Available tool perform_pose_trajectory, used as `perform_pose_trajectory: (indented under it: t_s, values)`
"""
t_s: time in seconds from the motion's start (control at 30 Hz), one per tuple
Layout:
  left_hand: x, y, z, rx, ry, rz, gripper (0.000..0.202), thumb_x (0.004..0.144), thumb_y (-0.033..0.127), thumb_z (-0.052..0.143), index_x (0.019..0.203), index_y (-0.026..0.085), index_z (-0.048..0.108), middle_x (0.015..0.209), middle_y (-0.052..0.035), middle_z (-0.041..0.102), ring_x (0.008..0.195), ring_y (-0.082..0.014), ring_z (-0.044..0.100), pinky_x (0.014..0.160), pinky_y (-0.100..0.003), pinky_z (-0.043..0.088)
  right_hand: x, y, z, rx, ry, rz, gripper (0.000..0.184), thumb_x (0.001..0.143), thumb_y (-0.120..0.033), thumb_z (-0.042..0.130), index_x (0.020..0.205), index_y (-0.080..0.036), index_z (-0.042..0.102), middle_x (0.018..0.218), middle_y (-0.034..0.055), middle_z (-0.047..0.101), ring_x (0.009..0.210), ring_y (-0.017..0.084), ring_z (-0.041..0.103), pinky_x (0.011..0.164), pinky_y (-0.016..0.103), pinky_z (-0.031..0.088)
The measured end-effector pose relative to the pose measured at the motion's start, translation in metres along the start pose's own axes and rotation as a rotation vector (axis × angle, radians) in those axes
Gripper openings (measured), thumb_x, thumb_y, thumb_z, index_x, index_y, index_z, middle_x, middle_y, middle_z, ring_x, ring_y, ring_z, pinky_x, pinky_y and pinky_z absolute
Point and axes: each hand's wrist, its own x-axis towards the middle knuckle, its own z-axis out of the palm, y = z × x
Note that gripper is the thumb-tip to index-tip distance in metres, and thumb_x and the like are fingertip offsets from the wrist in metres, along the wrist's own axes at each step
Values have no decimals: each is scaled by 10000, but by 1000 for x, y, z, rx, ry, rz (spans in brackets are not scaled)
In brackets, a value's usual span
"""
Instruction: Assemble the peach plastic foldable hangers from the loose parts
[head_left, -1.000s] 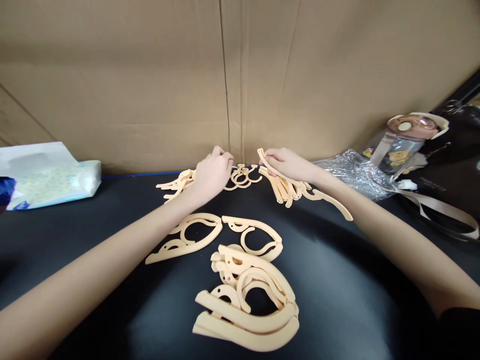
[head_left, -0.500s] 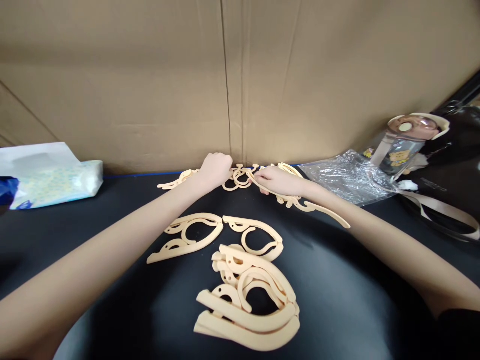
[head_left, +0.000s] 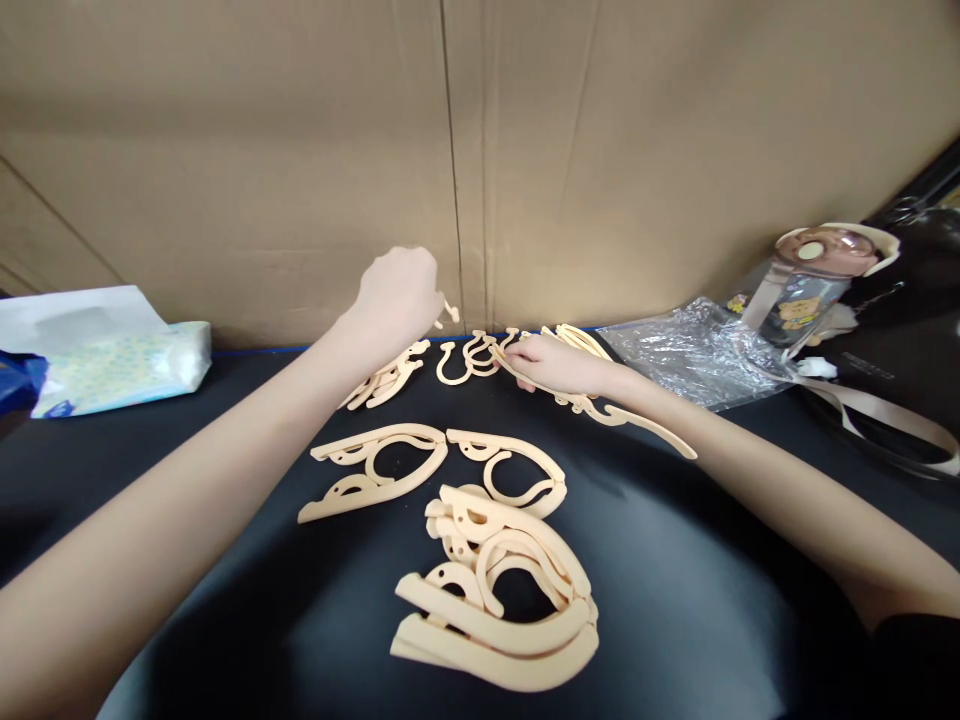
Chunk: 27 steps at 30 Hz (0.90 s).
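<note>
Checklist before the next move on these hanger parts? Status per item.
1. Left hand closed on a beige piece, raised off the table: ok.
2. Which part the beige piece is, with only its tip showing: cannot tell.
3. Right hand resting on the pile of curved pieces: ok.
4. Right hand gripping a single piece: cannot tell.
5. Loose hooks lying uncovered between the hands: ok.
6. Stack of hangers near the front edge, apart from both hands: ok.

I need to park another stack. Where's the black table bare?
Bare: between the tissue pack and left forearm; between the near hanger pile and right forearm. Crowded: the back edge, with loose hooks, left hand gripping a hook, right hand, plastic bag and bottle.
</note>
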Motion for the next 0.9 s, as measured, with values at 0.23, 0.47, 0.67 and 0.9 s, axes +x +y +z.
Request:
perform_pose_trajectory:
  t_s: [0.23, 0.47, 0.67, 0.9]
  values:
    - [-29, -7, 31, -30, -17, 27, 298, 859, 205, 470, 1043, 93, 676, 940, -163, 722, 883, -295, 682, 740, -363, 504, 0, -3, -6, -79, 55, 25, 357, 938, -214, 385, 592, -184, 468, 608, 7, 606, 551, 104, 500, 603, 234, 348]
    - [-65, -6, 47, 14, -87, 275, 287, 860, 240, 486, 998, 94, 691, 986, -162, 696, 1025, -317, 601, 920, -423, 452, 2, 0, -12, -213, 86, 119, 351, 903, -143, 353, 560, -182, 418, 557, 11, 547, 489, 88, 429, 554, 247, 288]
    - [-72, -4, 57, -49, -84, 359, 247, 877, 249, 532, 1015, 92, 663, 1026, -168, 675, 1042, -317, 572, 910, -422, 457, 0, -5, -4, -303, 4, 58, 323, 908, -184, 388, 585, -186, 397, 634, 5, 543, 556, 97, 421, 555, 257, 250]
    - [-63, -2, 72, -244, -39, 383, 268, 914, 99, 365, 969, 130, 625, 1006, -135, 661, 964, -249, 610, 845, -360, 478, -3, -11, -4, -411, -39, -15, 310, 943, -218, 377, 649, -181, 468, 703, 11, 541, 594, 114, 396, 577, 271, 219]
